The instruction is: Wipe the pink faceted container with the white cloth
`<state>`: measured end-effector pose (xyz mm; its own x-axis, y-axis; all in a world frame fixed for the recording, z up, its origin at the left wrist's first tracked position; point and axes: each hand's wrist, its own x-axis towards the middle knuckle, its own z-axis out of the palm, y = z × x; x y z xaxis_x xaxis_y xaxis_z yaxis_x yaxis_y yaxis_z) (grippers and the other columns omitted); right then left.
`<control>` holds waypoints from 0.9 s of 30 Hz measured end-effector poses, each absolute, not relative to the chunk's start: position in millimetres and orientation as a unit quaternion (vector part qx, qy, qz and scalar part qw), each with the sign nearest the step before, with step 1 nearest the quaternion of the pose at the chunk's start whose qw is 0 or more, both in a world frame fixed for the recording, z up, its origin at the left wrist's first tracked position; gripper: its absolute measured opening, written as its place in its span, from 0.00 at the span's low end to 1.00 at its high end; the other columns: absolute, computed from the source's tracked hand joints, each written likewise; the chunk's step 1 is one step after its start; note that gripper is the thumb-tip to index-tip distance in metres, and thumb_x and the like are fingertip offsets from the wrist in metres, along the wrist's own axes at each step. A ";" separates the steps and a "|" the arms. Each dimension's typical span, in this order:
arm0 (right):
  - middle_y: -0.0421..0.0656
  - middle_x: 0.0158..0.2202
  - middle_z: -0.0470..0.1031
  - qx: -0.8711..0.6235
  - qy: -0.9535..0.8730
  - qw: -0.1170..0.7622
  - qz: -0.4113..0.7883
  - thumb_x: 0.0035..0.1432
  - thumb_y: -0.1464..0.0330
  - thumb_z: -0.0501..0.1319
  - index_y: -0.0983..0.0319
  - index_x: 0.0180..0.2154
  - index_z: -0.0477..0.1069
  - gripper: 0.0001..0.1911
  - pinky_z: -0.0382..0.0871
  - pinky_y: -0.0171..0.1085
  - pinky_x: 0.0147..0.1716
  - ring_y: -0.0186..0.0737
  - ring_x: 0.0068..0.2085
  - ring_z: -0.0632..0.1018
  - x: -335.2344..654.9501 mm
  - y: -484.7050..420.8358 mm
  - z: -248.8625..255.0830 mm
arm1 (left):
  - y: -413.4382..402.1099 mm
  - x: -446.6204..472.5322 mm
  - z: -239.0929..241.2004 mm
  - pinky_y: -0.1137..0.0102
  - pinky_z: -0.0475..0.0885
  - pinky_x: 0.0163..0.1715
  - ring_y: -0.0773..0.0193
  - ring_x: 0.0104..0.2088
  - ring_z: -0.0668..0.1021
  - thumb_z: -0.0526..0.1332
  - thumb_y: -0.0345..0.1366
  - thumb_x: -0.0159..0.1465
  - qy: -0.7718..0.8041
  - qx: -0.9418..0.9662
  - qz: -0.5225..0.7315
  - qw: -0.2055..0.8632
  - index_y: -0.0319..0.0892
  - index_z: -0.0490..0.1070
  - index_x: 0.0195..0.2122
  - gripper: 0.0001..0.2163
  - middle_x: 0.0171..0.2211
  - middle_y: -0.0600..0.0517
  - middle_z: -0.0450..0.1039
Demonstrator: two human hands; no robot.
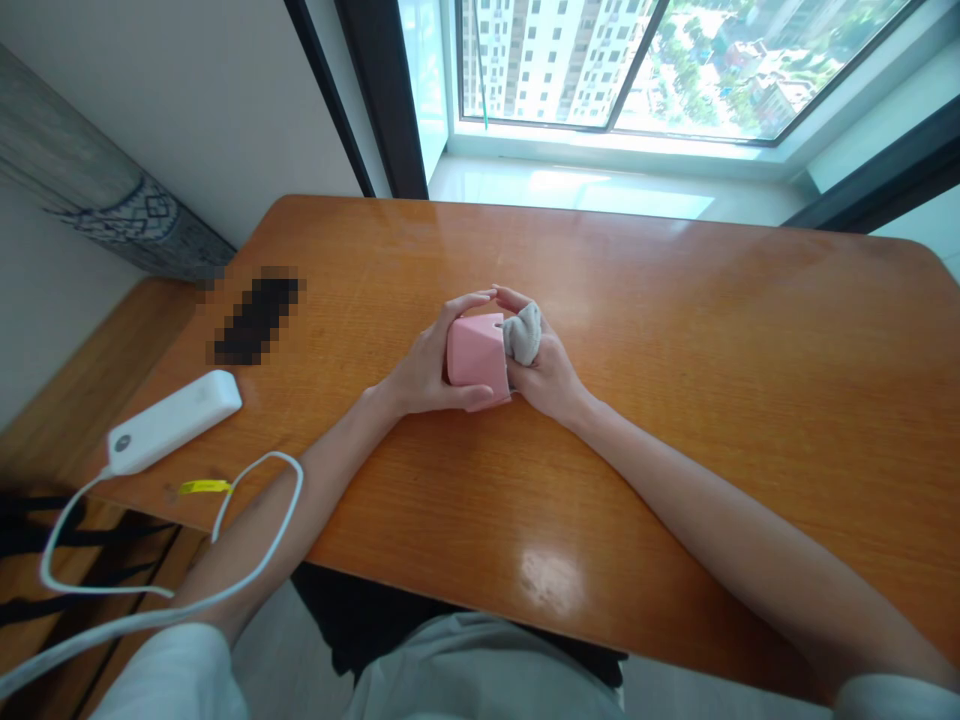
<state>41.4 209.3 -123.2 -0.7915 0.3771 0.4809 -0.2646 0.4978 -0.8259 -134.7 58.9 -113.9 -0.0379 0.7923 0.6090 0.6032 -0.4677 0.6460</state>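
Two hands at work mid-table (675,330). Pink faceted box (477,362) gripped by left hand (427,370), thumb beneath, fingertips arched over top. Grey cloth (523,333) bunched in right hand (547,372), pressed against box's right face. Box judged light, rigid, smooth, likely slippery; best held across flat facets. Cloth soft, limp.

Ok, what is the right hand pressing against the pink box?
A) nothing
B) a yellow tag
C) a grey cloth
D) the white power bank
C: the right hand holds a bunched grey cloth against the pink box, which the left hand steadies.
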 end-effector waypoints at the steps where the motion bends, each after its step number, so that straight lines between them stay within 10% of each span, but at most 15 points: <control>1: 0.46 0.75 0.70 -0.040 -0.804 0.316 0.502 0.69 0.64 0.69 0.51 0.54 0.80 0.13 0.67 0.62 0.77 0.56 0.75 0.71 41.7 209.7 -124.0 | 59.2 -134.0 -116.3 0.43 0.78 0.67 0.35 0.71 0.76 0.76 0.66 0.62 0.508 0.670 0.526 0.128 0.51 0.57 0.78 0.51 0.75 0.35 0.64; 7: 0.45 0.76 0.69 -0.042 -0.803 0.299 0.514 0.68 0.60 0.70 0.52 0.51 0.82 0.11 0.70 0.61 0.76 0.56 0.72 0.75 40.8 210.3 -121.2 | 62.1 -131.0 -122.4 0.46 0.78 0.66 0.37 0.70 0.76 0.76 0.64 0.64 0.500 0.646 0.547 0.186 0.52 0.55 0.78 0.49 0.77 0.37 0.62; 13: 0.48 0.60 0.83 -0.064 -0.767 0.287 0.570 0.67 0.64 0.70 0.55 0.50 0.83 0.11 0.79 0.56 0.64 0.52 0.59 0.84 39.2 206.9 -114.9 | 61.3 -130.9 -113.4 0.38 0.67 0.75 0.34 0.78 0.64 0.71 0.68 0.67 0.524 0.678 0.516 0.020 0.50 0.60 0.76 0.44 0.77 0.36 0.58; 27: 0.45 0.47 0.83 -0.093 -0.761 0.275 0.580 0.68 0.61 0.67 0.57 0.45 0.80 0.08 0.81 0.47 0.51 0.46 0.48 0.82 39.3 204.7 -110.6 | 58.8 -141.5 -105.1 0.39 0.75 0.69 0.36 0.71 0.74 0.80 0.65 0.58 0.496 0.768 0.389 -0.119 0.56 0.53 0.80 0.56 0.73 0.37 0.67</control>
